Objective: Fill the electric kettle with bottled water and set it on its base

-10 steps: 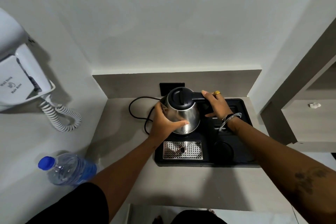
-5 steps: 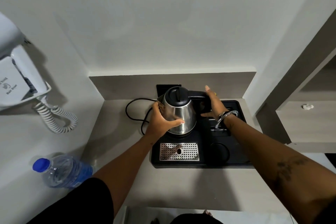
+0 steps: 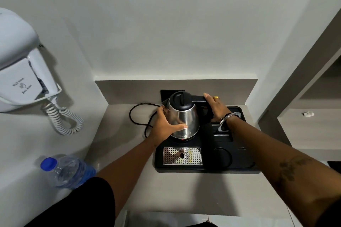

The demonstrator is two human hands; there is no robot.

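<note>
A steel electric kettle (image 3: 185,118) with a black lid stands upright on its base on the black tray (image 3: 206,167); a small red light shows at its foot. My left hand (image 3: 164,125) wraps the kettle's left side. My right hand (image 3: 216,106) grips the black handle on the right. A clear water bottle (image 3: 64,170) with a blue cap and blue label stands at the lower left of the counter, apart from both hands.
The tray holds a perforated metal drip grid (image 3: 182,155) and round cup recesses. A black power cord (image 3: 140,116) loops left of the kettle. A white wall hair dryer (image 3: 22,72) with coiled cord hangs on the left wall. Shelves rise at right.
The camera view has shifted a little. Both hands stay on the kettle, which rests on the tray's base; a red light now shows at its foot.
</note>
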